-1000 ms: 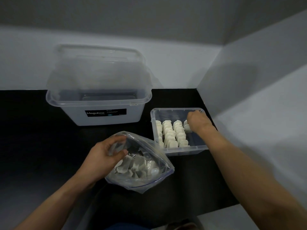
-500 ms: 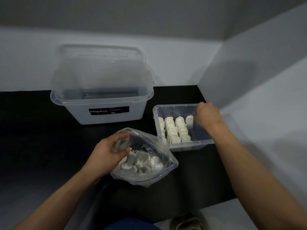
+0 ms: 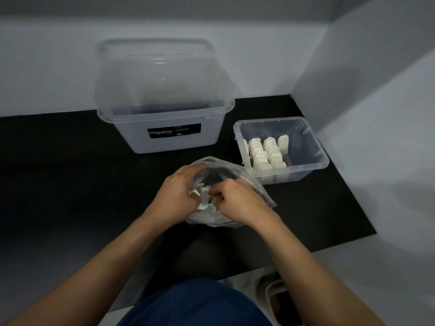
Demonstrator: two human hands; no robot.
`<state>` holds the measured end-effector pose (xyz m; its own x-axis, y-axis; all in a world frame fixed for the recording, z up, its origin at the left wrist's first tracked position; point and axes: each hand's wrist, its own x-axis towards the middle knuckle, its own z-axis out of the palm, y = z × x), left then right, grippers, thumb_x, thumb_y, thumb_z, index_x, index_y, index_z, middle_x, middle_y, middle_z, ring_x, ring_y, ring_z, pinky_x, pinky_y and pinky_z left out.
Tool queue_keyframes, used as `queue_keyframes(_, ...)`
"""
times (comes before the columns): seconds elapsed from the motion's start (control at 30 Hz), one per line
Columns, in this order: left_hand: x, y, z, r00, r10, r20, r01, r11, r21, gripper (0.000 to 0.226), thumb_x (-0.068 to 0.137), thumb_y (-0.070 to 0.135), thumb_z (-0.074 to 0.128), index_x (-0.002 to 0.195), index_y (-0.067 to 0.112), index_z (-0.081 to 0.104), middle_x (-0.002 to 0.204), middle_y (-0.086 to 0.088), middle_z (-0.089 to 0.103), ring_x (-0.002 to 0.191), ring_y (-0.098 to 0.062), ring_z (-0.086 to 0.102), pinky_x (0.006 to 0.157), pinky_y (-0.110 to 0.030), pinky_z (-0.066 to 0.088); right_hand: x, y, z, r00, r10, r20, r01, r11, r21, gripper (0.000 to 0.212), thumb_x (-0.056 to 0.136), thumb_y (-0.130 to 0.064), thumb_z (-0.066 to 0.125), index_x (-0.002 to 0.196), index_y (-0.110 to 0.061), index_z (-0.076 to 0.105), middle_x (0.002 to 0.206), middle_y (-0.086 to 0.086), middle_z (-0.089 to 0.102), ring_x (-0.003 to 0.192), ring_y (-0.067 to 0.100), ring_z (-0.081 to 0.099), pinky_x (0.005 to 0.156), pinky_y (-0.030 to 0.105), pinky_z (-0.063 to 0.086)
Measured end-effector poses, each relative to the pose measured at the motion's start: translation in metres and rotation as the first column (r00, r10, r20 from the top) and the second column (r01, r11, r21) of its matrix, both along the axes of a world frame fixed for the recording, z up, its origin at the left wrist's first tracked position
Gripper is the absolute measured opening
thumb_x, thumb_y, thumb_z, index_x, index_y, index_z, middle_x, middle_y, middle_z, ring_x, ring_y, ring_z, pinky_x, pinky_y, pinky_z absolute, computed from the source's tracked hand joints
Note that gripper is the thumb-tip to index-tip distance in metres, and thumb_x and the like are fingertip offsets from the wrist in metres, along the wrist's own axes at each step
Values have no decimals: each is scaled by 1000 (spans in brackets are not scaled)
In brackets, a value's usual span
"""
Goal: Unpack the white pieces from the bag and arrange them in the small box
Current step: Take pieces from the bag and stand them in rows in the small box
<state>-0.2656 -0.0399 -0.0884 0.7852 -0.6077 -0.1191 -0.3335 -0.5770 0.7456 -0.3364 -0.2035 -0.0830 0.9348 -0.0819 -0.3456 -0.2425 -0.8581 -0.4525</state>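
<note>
Head view, the only feed I have: the bag [image 3: 226, 169] is a clear zip pouch lying on the black tabletop [image 3: 70, 175] near the front edge, mouth open and facing up toward me, plastic crumpled and glossy. The loose white pieces [image 3: 203, 204] show through it in a jumbled heap, small, flat, off-white. My read on the left hand [image 3: 177, 196]: fingers curled over the bag's near-left rim, gripping it and holding the mouth open. The right hand [image 3: 237, 201] is inside the mouth with its fingers curled down onto the heap, and I can't tell whether it has a piece pinched. The small box [image 3: 316, 147] is clear plastic with no lid on, just right of and behind the bag, close to the side wall. Its left part holds more white pieces standing on edge in tidy front-to-back rows, plus one lone piece further right. The big tub [image 3: 164, 142] sits back left with a black "Megabox" label, its lid [image 3: 160, 74] propped upright behind.
</note>
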Motion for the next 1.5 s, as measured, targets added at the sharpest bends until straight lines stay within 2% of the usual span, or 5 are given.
queue_keyframes(0.87,0,17,-2,986,-79,-150,75,997,-29,75,89,14,68,154,31,35,140,5,44,124,-7,45,98,-21,37,-23,23,-8,913,-361,190,321,923,213,14,88,-21,71,93,-34,69,91,-15,73,86,6,69,79,32,57)
queue_keyframes(0.97,-3,17,1,969,-35,-245,8,994,-109,68,86,17,71,146,35,47,131,10,48,118,-7,51,93,-19,43,-39,21,0,798,-568,200,398,746,534,26,87,-7,76,94,-32,70,94,-10,72,79,10,72,76,31,61)
queue_keyframes(1.17,-7,18,8,949,-39,-314,-25,980,-195,26,82,36,82,102,42,67,118,11,56,107,-4,59,86,-20,50,-43,29,2,633,-738,-234,284,-59,957,20,90,6,69,96,-14,71,100,11,75,86,19,70,74,29,56)
queue_keyframes(1.33,-11,18,6,971,-2,-240,-46,980,-193,22,80,43,82,98,40,71,113,9,59,105,-5,60,91,-25,50,-41,31,-11,667,-665,-336,280,-195,940,22,91,3,69,110,-8,65,104,13,75,87,17,72,78,25,60)
queue_keyframes(1.5,-13,18,1,983,27,-183,-62,980,-191,11,84,38,79,93,38,73,109,7,60,101,-8,59,85,-24,49,-42,33,-15,713,-657,-245,346,25,938,26,88,2,74,112,-4,65,105,12,76,99,21,75,88,30,61)
